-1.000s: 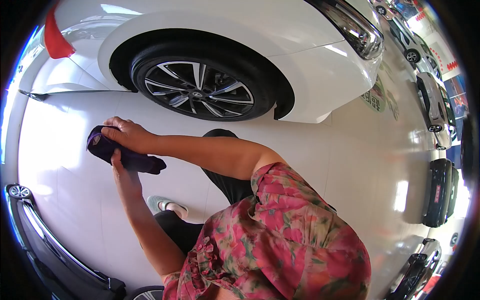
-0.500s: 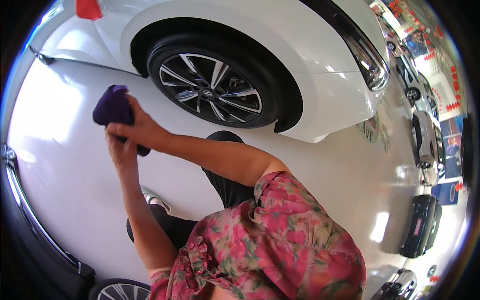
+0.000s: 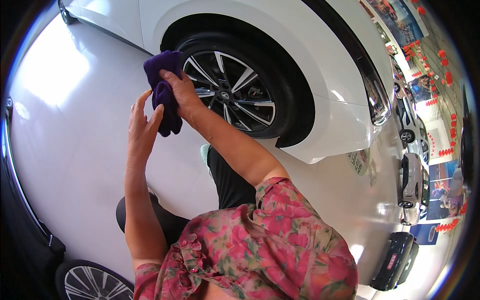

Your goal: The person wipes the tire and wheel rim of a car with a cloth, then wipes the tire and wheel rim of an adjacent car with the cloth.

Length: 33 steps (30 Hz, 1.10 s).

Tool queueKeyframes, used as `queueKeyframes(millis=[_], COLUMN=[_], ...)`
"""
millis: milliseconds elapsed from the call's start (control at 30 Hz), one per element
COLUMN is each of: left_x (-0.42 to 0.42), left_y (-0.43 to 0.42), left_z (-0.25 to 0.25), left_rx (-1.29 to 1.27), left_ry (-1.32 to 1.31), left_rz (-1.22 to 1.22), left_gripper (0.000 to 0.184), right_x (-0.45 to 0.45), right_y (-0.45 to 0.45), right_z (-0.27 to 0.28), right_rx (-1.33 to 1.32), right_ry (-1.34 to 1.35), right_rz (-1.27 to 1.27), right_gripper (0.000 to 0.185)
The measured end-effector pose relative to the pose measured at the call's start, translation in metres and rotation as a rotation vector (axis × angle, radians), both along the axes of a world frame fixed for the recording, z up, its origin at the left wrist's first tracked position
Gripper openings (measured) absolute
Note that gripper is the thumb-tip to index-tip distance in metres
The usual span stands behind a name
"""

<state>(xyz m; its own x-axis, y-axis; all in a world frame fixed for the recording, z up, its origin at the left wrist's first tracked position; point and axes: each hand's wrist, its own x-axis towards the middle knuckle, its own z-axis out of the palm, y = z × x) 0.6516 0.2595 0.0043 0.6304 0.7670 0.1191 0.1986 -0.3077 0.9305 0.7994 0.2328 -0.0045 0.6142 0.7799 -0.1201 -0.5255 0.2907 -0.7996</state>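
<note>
A dark purple cloth (image 3: 164, 65), folded and bunched, hangs from my right hand (image 3: 184, 95), whose thumb and fingers are closed on it. My left hand (image 3: 142, 125) is just left of the cloth, with thumb and fingers apart; its thumb tip is close to the cloth's lower folds, and I cannot tell if it touches. Beyond my right hand is the white car's wheel (image 3: 225, 95), with a black tyre and a black-and-silver spoked rim. The cloth overlaps the tyre's left edge in view.
The white car (image 3: 335, 75) fills the top. A dark car's wheel (image 3: 95, 282) shows at lower left. My bent legs (image 3: 227, 175) are below my arms on the shiny pale floor (image 3: 75, 150). More parked cars, including a black one (image 3: 395, 260), stand at the right.
Both hands and the cloth have shifted right in view, closer to the wheel. My left hand has come off the cloth and its fingers have spread. The view has turned slightly.
</note>
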Motion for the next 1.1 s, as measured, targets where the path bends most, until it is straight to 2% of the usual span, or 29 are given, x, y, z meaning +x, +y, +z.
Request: queueKeyframes(millis=[167,200,300,367,400,433,467,500,533,567,600,667,700,733,833,867,967,1067,1100], left_x=[-0.003,-0.004,-0.013,-0.024,-0.029,-0.037,-0.04,-0.039,-0.039,-0.034,-0.036,-0.036,-0.036,-0.033,-0.04,-0.04,-0.038,-0.039,-0.039], left_y=[-0.001,0.001,-0.008,-0.028,-0.046,-0.054,-0.063,-0.067,-0.072,-0.073,-0.082,-0.079,-0.078,-0.082,-0.078,-0.083,-0.084,-0.073,-0.073], left_z=[0.008,0.008,0.028,0.042,0.05,0.049,0.056,0.067,0.069,0.069,0.063,0.057,0.055,0.058,0.06,0.057,0.056,0.057,0.057], left_rx=[-0.016,0.016,-0.047,-0.435,-0.567,-0.658,-0.633,-0.453,-0.479,-0.476,-0.607,-0.693,-0.735,-0.737,-0.873,-0.885,-0.883,-0.742,-0.765], left_ry=[-0.057,-0.076,-0.128,-0.373,-0.425,-0.445,-0.555,-0.62,-0.721,-0.796,-0.848,-0.869,-0.884,-0.992,-0.959,-1.09,-1.182,-0.973,-0.988], left_rz=[0.029,0.05,-0.118,-0.44,-0.498,-0.704,-0.922,-1.15,-1.347,-1.582,-1.655,-1.771,-1.823,-1.742,-1.856,-1.801,-1.781,-1.873,-1.861], left_gripper=[0.037,0.028,0.021,0.011,0.013,0.011,0.016,0.025,0.032,0.031,0.035,0.039,0.041,0.04,0.02,0.019,0.017,0.031,0.028], right_x=[0.006,0.006,0.013,0.015,0.014,0.014,0.011,0.007,0.003,-0.001,-0.002,-0.005,-0.006,-0.008,-0.021,-0.025,-0.033,-0.035,-0.036], right_y=[0.003,0.001,0.002,0.0,-0.004,-0.007,-0.008,-0.01,-0.013,-0.015,-0.016,-0.015,-0.015,-0.014,-0.017,-0.016,-0.014,-0.013,-0.013], right_z=[-0.003,-0.002,-0.015,-0.024,-0.023,-0.023,-0.021,-0.016,-0.009,-0.004,-0.004,-0.007,-0.01,-0.012,0.0,0.001,0.002,0.001,0.0], right_rx=[-0.017,-0.042,-0.054,-0.062,-0.084,-0.108,-0.11,-0.133,-0.157,-0.182,-0.194,-0.168,-0.159,-0.167,-0.169,-0.167,-0.171,-0.191,-0.192], right_ry=[0.062,0.098,0.246,0.267,0.267,0.268,0.268,0.252,0.236,0.221,0.21,0.202,0.201,0.196,0.182,0.188,0.171,0.173,0.172], right_rz=[-0.054,-0.062,-0.035,0.023,0.054,0.084,0.078,0.084,0.091,0.1,0.114,0.169,0.202,0.22,0.345,0.35,0.374,0.376,0.37], right_gripper=[0.039,0.037,0.031,0.024,0.024,0.025,0.025,0.025,0.026,0.026,0.026,0.027,0.027,0.027,0.026,0.023,0.022,0.021,0.021])
